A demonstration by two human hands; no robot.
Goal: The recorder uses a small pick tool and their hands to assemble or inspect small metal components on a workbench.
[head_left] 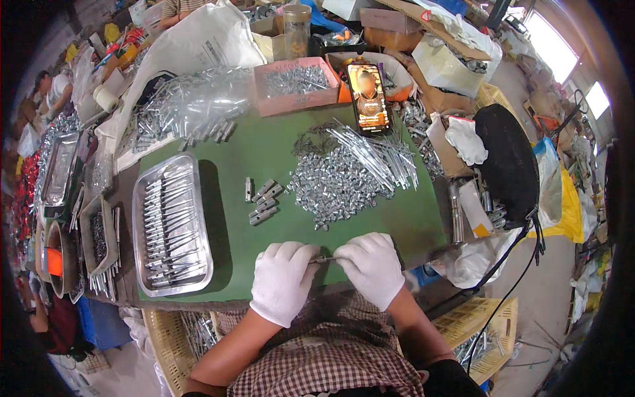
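The left hand [283,281] and right hand [372,270] pinch 1 slim metal piece [323,260] between them, small metal parts [334,188] heaped beyond the hands.

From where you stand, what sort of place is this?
Probably a small hardware assembly workshop: small metal parts lie heaped on a green tabletop, rod-like pieces line a metal tray, and a pink box holds more metal pieces.

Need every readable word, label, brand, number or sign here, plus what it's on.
Nothing legible enough to quote.
Smartphone: small on-screen text, too small to read.
White sack: faint print, too blurred.
Pink box: faint marks along its rim, too blurred.
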